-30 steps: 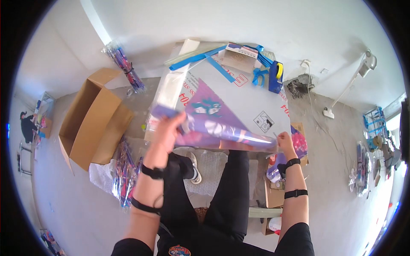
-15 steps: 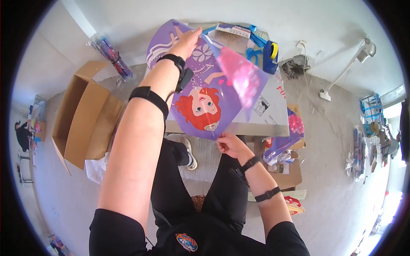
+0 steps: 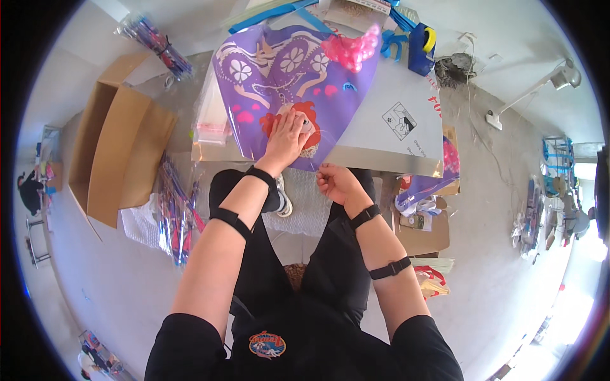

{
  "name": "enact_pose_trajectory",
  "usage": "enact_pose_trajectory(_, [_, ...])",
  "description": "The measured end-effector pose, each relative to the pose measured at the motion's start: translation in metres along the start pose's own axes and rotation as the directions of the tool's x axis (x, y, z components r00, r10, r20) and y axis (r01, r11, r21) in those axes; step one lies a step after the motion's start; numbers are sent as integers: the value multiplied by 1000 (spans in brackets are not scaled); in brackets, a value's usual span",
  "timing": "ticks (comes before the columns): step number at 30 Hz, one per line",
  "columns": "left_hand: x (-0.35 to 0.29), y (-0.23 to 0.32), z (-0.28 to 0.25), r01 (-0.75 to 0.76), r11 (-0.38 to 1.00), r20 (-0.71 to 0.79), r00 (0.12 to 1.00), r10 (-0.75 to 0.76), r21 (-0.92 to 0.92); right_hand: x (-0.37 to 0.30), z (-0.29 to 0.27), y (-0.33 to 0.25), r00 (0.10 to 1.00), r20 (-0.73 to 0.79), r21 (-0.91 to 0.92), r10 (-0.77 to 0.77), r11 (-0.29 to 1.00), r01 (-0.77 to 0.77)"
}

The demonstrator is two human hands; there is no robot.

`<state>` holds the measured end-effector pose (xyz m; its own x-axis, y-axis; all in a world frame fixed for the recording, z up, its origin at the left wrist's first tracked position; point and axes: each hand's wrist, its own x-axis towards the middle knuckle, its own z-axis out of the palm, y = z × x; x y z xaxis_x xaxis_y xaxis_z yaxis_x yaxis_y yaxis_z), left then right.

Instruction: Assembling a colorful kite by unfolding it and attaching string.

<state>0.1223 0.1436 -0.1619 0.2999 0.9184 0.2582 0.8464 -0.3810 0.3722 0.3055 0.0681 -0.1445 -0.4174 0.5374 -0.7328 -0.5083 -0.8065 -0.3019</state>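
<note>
Here, the left grip lies flat and spread, palm down, on the near part of the purple sheet, covering some of the red-haired cartoon figure printed there and holding nothing between its fingers. The right grip has its fingers bent, their tips at the sheet's near corner; whether they pinch the edge cannot be told. The sheet itself is spread over the tabletop, its near corner reaching the front edge, and a pink, pale-spotted patch shows toward its far right end. Black bands circle both forearms on the near side of the sheet. Just beyond the sheet run blue strips, and to its far right stands a blue tape dispenser with a yellow roll. Left of the sheet, well apart, an open cardboard box rests tilted; farther out that way, a plastic-wrapped bundle leans near the wall, while a second wrapped bundle lies to the sheet's near left. To the right and nearer than the sheet sit another purple printed piece and some cardboard. Farthest right of the sheet rises a white long-armed fixture.
</note>
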Motion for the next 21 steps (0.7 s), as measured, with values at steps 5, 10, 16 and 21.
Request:
enact_pose_trajectory(5, [0,-7,11,-67,994,-14,998,68,84,1,-9,15,995,-17,121,94,989,-91])
enact_pose_trajectory(10, [10,-18,14,-98,986,-38,994,104,132,-5,-5,27,994,-6,155,106,982,-104])
enact_pose_trajectory(16, [24,-18,10,-158,977,-59,984,168,141,-3,-12,36,717,109,-870,-688,283,404])
enact_pose_trajectory(21, [9,-14,1,-58,997,-92,994,61,43,-7,17,5,533,508,-858,-677,-450,246])
